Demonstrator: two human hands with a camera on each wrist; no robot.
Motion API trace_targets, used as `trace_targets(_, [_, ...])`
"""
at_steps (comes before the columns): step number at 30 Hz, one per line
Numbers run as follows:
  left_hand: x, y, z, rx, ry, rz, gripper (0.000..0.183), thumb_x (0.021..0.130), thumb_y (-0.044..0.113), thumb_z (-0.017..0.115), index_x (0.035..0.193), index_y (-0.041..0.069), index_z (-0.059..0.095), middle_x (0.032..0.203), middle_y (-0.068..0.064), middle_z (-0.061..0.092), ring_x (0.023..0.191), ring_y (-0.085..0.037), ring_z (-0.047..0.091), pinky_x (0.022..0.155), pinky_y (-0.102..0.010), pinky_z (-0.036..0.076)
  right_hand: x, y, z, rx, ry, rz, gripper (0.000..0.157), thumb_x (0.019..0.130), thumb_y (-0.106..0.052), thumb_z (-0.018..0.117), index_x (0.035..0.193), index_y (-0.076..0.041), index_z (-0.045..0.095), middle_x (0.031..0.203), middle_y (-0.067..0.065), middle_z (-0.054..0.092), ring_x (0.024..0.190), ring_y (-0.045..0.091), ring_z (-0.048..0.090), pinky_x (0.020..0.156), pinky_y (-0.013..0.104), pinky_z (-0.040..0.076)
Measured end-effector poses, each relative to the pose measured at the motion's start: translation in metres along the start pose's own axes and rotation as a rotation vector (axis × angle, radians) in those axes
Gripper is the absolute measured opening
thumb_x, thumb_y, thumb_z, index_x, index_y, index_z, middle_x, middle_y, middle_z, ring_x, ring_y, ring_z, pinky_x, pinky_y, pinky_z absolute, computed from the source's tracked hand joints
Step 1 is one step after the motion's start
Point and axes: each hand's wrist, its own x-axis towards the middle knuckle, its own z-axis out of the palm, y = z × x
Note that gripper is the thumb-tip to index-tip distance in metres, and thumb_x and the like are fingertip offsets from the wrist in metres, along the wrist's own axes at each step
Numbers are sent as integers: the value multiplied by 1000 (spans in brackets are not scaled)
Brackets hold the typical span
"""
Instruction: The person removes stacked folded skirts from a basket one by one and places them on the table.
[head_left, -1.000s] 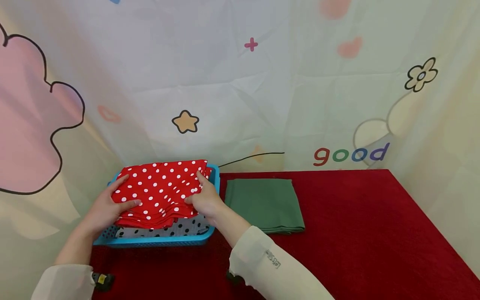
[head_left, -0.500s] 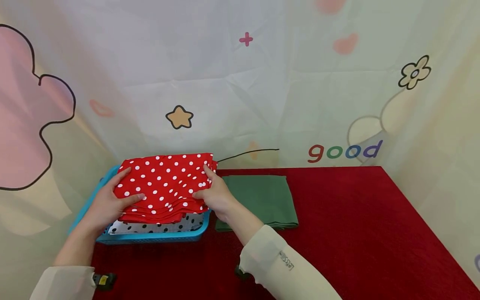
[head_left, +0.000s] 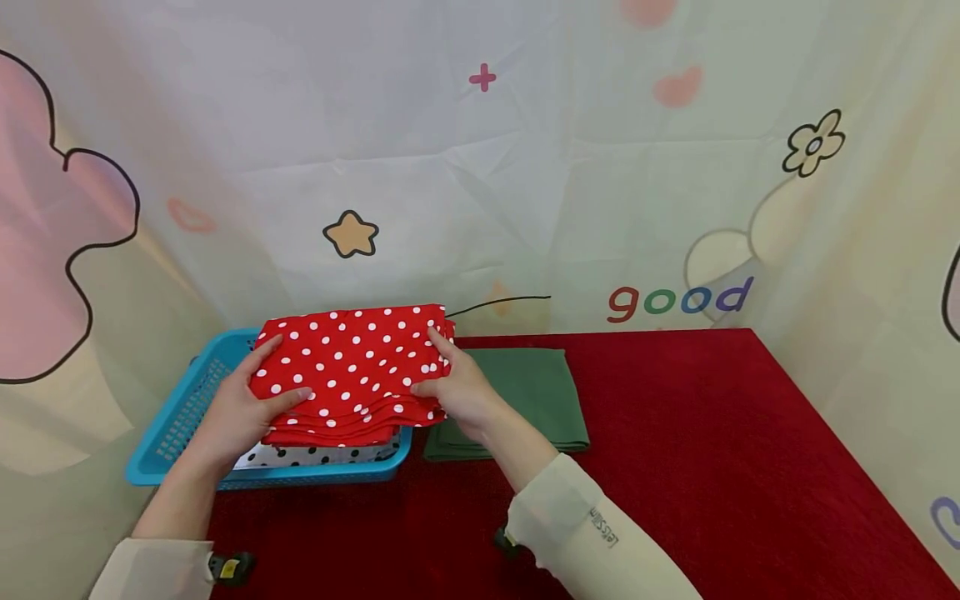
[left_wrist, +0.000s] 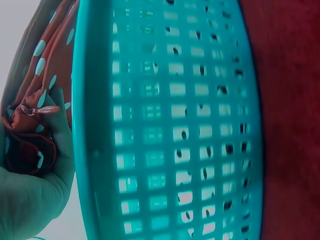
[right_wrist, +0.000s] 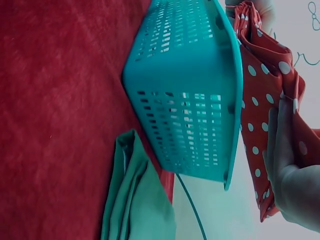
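Note:
A folded red cloth with white polka dots [head_left: 352, 358] is held up between both hands, above the rim of a blue plastic basket [head_left: 180, 417]. My left hand [head_left: 240, 408] grips its left end, thumb on top and fingers underneath, as the left wrist view shows. At the other end my right hand [head_left: 465, 387] holds the cloth the same way; in the right wrist view its fingers [right_wrist: 280, 140] lie under the fabric. Inside the basket lies a white cloth with black dots [head_left: 318, 456], partly hidden by the red one.
A folded green cloth [head_left: 532, 392] lies on the dark red table cover [head_left: 675, 417], just right of the basket and partly behind the right forearm. A printed white curtain [head_left: 420, 183] hangs behind the table. Each wrist carries a small dark device [head_left: 231, 568].
Both hands have lifted the red cloth and carried it to the right, its right end now over part of the green cloth. More of the basket's left side shows. The view has shifted slightly.

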Motion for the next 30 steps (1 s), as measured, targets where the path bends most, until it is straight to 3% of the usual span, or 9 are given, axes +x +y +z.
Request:
trace_targets(21, [-2, 25, 44, -69, 16, 68, 103, 90, 32, 82, 168, 32, 14, 162, -23, 31, 146, -47, 36, 88, -52, 62, -23, 2, -43, 45, 85, -1, 82, 95, -11, 72, 163, -34, 32, 160, 10, 36, 143, 32, 45, 93, 40, 61])
trace_targets(30, [3, 28, 60, -120, 5, 54, 101, 92, 29, 79, 167, 36, 13, 165, -20, 29, 148, -43, 36, 90, -53, 61, -30, 3, -61, 38, 98, -9, 82, 95, -12, 72, 163, -35, 32, 161, 8, 34, 145, 30, 42, 94, 39, 61])
